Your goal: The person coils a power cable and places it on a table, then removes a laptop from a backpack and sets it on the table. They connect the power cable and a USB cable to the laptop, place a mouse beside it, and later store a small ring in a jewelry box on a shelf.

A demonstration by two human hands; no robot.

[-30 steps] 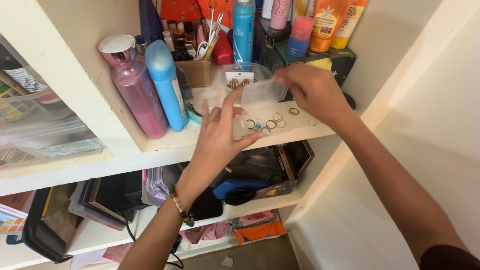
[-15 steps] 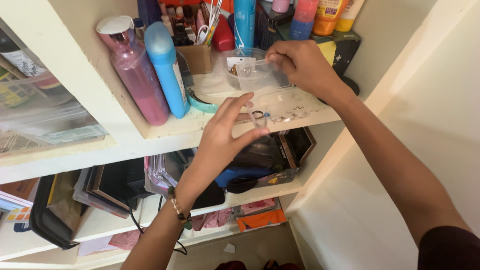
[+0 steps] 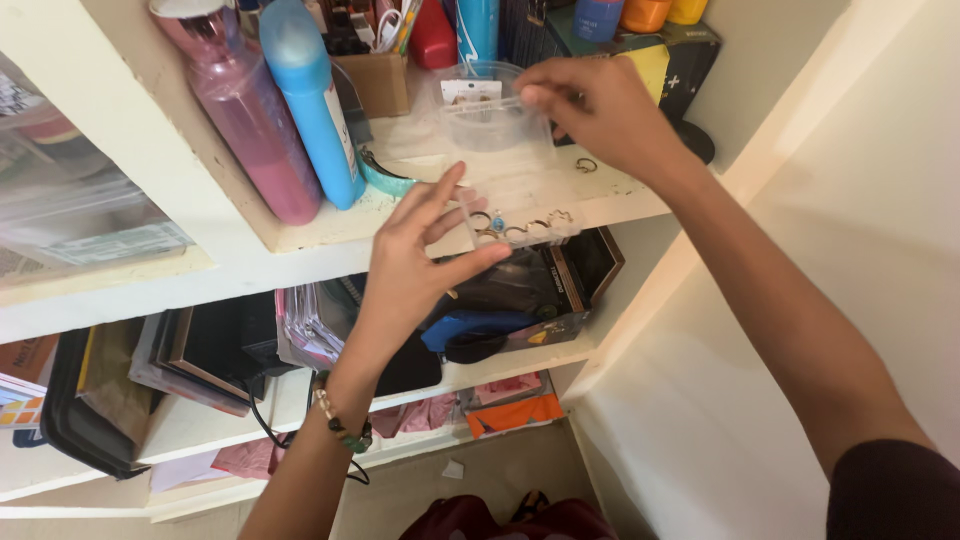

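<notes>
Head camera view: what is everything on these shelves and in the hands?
Clear plastic bag: one, see-through, held over the upper shelf.
Rings: several, gold, in the bag's lower end.
Loose ring: one, on the upper shelf.
Pink bottle: one, upper shelf, left.
Blue bottle: one, beside the pink bottle.
Clear tub: one, behind the bag.
Dark box: one, lower shelf.
Left hand: pinches the bag's lower end.
Right hand: grips its top.

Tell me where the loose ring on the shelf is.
In the head view, the loose ring lies on the white shelf, right of centre, just under the right hand and right of the clear plastic bag.
</notes>
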